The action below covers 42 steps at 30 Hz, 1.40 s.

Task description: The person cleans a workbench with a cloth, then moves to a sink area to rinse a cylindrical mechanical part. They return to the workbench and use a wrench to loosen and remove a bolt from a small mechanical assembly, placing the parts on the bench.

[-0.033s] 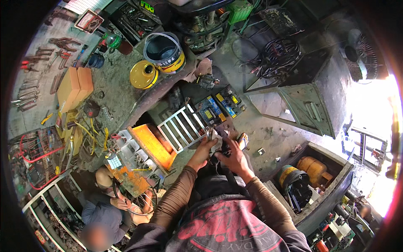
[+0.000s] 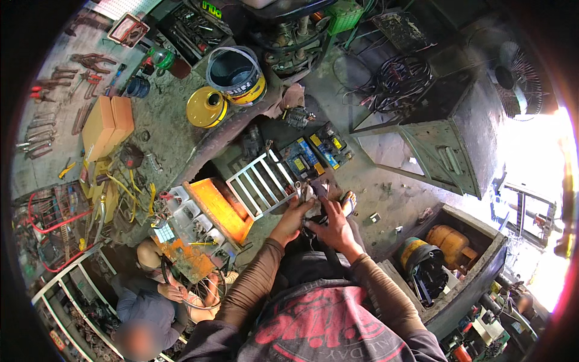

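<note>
Both my hands are together in front of my body, over my lap. My left hand [image 2: 291,222] is closed around a ring-ended wrench [image 2: 298,186], whose metal ring sticks up past the fingers. A pale, crumpled rag [image 2: 310,208] shows between the hands. My right hand [image 2: 338,228] is bent inward beside it, fingers curled at a small dark part that I cannot make out. Just beyond the hands are a white metal rack [image 2: 260,184] and two car batteries, a blue-labelled one [image 2: 301,160] and a yellow-labelled one [image 2: 330,146].
At lower left another person [image 2: 148,308] holds a bicycle wheel [image 2: 196,295] by an orange workbench [image 2: 187,262]. A yellow bucket [image 2: 247,93] stands ahead. To the right are a concrete trough [image 2: 482,259] with an orange gas cylinder [image 2: 447,244], and a metal cabinet [image 2: 431,148].
My right hand has shifted slightly left, and its fingers have closed in toward my left hand. The rest looks the same.
</note>
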Motion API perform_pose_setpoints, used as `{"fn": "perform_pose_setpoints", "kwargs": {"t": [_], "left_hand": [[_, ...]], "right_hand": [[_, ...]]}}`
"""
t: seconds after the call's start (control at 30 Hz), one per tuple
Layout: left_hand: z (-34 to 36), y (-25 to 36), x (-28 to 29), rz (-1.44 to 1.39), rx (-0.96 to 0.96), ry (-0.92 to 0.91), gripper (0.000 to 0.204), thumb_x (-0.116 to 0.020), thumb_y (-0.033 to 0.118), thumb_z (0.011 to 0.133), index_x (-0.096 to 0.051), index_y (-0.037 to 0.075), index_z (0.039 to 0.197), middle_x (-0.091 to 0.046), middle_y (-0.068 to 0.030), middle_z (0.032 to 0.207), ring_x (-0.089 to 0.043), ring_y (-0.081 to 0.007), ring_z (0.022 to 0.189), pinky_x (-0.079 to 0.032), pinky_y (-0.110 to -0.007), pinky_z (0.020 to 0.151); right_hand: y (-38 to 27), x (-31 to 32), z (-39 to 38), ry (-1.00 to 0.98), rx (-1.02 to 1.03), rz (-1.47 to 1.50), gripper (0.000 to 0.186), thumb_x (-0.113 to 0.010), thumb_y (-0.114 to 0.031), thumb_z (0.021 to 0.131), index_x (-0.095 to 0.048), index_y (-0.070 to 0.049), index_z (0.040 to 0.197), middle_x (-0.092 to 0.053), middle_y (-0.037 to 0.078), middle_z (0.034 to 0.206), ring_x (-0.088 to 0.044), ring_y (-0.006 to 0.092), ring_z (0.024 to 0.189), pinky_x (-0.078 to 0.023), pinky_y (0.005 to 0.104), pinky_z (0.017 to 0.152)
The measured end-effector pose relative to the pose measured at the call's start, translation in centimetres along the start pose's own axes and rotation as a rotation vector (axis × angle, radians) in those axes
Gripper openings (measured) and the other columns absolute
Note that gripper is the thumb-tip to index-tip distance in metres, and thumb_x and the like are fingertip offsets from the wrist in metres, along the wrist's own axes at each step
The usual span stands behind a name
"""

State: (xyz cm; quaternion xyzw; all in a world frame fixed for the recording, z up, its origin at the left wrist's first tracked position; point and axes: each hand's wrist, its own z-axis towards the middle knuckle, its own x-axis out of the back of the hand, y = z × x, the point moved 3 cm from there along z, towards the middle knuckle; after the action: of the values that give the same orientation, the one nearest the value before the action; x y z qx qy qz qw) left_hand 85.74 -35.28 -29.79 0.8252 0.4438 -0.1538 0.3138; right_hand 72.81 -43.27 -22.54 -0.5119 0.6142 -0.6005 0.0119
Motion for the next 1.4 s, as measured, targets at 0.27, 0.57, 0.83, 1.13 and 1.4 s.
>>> {"fn": "perform_pose_setpoints", "kwargs": {"t": [0.27,0.57,0.83,1.13,1.4], "left_hand": [[-1.2,2.9,-2.0,-0.281,0.013,-0.076,0.026,-0.058,0.021,0.107,-0.065,0.005,0.126,-0.074,-0.0082,0.104,-0.074,-0.0200,0.084,-0.063,-0.037,0.074],[-0.7,0.3,-1.3,-0.239,-0.089,-0.035,0.041,-0.057,0.035,0.109,-0.055,0.013,0.143,-0.068,-0.0049,0.130,-0.066,-0.0192,0.117,-0.057,-0.039,0.095],[-4.3,-4.7,2.3,-0.324,-0.092,0.162,0.036,-0.061,0.027,0.101,-0.068,0.001,0.125,-0.075,-0.0139,0.111,-0.075,-0.0263,0.098,-0.061,-0.043,0.090],[1.2,-7.8,1.7,-0.408,-0.082,0.059,0.045,-0.059,0.014,0.098,-0.056,-0.001,0.140,-0.065,-0.0124,0.138,-0.065,-0.0242,0.121,-0.053,-0.037,0.104],[15.0,-9.0,13.4,-0.034,0.056,0.207,0.048,-0.061,0.012,0.096,-0.058,-0.001,0.143,-0.063,-0.0104,0.144,-0.063,-0.0198,0.127,-0.048,-0.035,0.110]], "right_hand": [[1.6,1.1,1.8,0.014,-0.166,0.241,0.046,-0.069,-0.011,0.086,-0.064,-0.002,0.131,-0.068,0.019,0.120,-0.066,0.0371,0.114,-0.051,0.0418,0.099],[-1.5,2.4,0.4,0.143,-0.118,0.203,0.045,-0.068,-0.008,0.083,-0.063,-0.001,0.127,-0.065,0.021,0.111,-0.066,0.0412,0.103,-0.054,0.0447,0.091],[-2.1,3.0,0.6,-0.598,0.171,0.324,0.037,-0.074,-0.024,0.092,-0.071,-0.005,0.124,-0.073,0.018,0.107,-0.072,0.0310,0.101,-0.056,0.0408,0.087],[10.4,-3.2,3.0,-0.664,-0.183,0.633,0.027,-0.068,-0.018,0.099,-0.071,-0.001,0.121,-0.069,0.005,0.093,-0.066,0.0144,0.086,-0.052,0.0326,0.077],[22.1,-17.0,10.9,-0.744,-0.584,1.335,0.053,-0.060,-0.006,0.098,-0.050,-0.001,0.150,-0.064,0.007,0.137,-0.056,0.0159,0.128,-0.039,0.0306,0.114]]}}
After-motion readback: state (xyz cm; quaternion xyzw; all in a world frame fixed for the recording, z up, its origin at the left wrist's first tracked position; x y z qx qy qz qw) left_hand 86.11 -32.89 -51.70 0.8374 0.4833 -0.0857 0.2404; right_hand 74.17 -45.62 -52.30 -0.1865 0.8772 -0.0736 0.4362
